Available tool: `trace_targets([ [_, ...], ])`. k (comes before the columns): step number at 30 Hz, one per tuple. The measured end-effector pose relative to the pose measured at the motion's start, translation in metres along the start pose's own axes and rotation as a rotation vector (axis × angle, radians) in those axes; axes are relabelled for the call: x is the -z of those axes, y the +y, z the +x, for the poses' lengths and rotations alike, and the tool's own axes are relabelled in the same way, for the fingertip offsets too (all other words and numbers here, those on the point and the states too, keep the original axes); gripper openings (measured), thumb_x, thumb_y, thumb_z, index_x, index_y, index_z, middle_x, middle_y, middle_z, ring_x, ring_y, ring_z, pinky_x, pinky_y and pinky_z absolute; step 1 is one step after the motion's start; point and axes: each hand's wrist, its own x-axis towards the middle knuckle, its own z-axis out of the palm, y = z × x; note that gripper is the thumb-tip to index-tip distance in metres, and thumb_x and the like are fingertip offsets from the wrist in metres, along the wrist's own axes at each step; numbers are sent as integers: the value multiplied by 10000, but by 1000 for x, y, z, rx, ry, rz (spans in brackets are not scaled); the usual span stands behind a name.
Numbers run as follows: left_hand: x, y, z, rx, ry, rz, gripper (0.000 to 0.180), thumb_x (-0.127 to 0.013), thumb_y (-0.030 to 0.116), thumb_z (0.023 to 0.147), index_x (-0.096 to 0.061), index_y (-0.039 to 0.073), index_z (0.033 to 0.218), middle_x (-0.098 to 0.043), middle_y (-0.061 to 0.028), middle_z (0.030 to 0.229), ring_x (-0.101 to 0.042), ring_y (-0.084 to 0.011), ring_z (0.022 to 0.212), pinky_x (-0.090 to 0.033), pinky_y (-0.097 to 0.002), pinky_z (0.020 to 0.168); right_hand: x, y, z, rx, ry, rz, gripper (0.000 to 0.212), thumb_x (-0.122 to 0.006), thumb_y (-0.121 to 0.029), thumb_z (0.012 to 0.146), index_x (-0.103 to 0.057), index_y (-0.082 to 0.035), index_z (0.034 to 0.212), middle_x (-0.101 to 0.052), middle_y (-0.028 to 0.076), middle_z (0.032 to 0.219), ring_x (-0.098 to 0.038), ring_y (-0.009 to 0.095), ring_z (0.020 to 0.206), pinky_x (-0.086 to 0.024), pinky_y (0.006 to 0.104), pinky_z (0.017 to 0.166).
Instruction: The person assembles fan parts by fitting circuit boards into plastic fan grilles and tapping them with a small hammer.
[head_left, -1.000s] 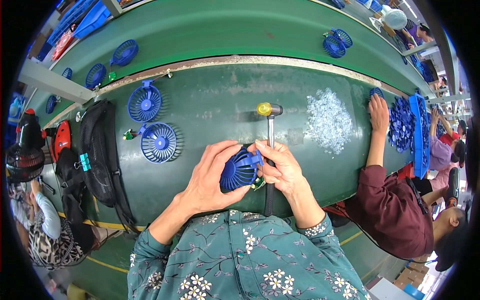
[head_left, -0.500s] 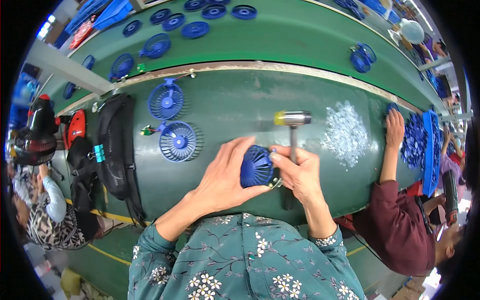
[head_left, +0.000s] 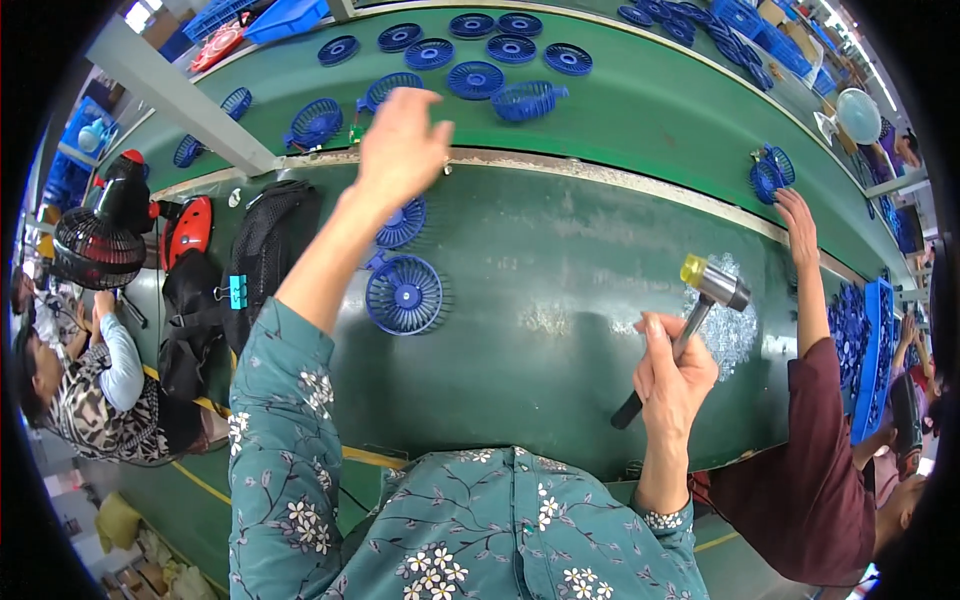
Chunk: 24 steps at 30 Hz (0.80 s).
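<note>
My left hand (head_left: 405,145) is stretched out over the ledge by the green belt, its fingers apart with nothing in them. Close by on the belt are a blue fan cage (head_left: 392,88) and another, tilted one (head_left: 530,101). My right hand (head_left: 672,375) grips a mallet (head_left: 628,410) by its black handle. The mallet's head, yellow at one end and metal at the other, points up and to the right. Two blue fan cages lie on the table: one (head_left: 404,295) in plain view, the other (head_left: 404,222) partly behind my left forearm.
A pile of small clear pieces (head_left: 735,335) lies right of the mallet. Several blue round grilles (head_left: 475,80) lie on the belt. A black backpack (head_left: 262,260) rests at the left. At right, a co-worker's hand (head_left: 798,225) reaches toward the belt; a blue bin (head_left: 873,350) stands beyond.
The blue fan cage has left my hands. My left hand has moved up and away to the belt. My right hand has picked up the mallet from the table and moved right.
</note>
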Motion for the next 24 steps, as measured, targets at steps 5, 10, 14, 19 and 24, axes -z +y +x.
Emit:
trace_targets([
  [5, 13, -99, 19, 167, -67, 596, 284, -621, 270, 818, -678, 69, 1011, -682, -186, 1016, -653, -397, 954, -526, -523, 801, 19, 14, -10, -168, -27, -32, 130, -691, -129, 923, -701, -7, 968, -615, -15, 681, -434, 14, 467, -309, 203, 407],
  [10, 24, -189, 6, 273, -321, 686, 278, -615, 337, 862, -678, 99, 991, -681, -146, 1022, -625, -373, 1005, -505, -509, 821, 2, 40, -5, -14, -173, -345, 230, -703, -233, 904, -706, -18, 986, -672, 84, 788, -596, 116, 717, -481, 285, 629],
  [14, 18, -205, 2, 178, -110, 546, 253, -602, 311, 933, -670, 75, 993, -684, -114, 1004, -622, -315, 991, -493, -455, 841, 0, 43, -6, -52, -298, -203, 168, -688, -177, 923, -706, -31, 1002, -562, -42, 645, -519, 25, 648, -397, 231, 550],
  [19, 46, -52, -25, 18, 120, -158, 174, -640, 181, 945, -644, 8, 940, -629, -101, 928, -586, -234, 906, -437, -347, 856, 2, 11, 0, -176, -314, -207, 222, -660, -208, 943, -690, -25, 1065, -653, -18, 717, -500, 21, 634, -392, 223, 555],
  [24, 81, 127, -90, -405, -57, -174, 104, -680, 15, 825, -581, 40, 844, -591, -99, 844, -551, -280, 852, -382, -389, 797, -27, -2, 9, -18, -369, -47, 352, -652, -276, 959, -655, 9, 1164, -685, -22, 784, -496, 5, 678, -417, 214, 597],
])
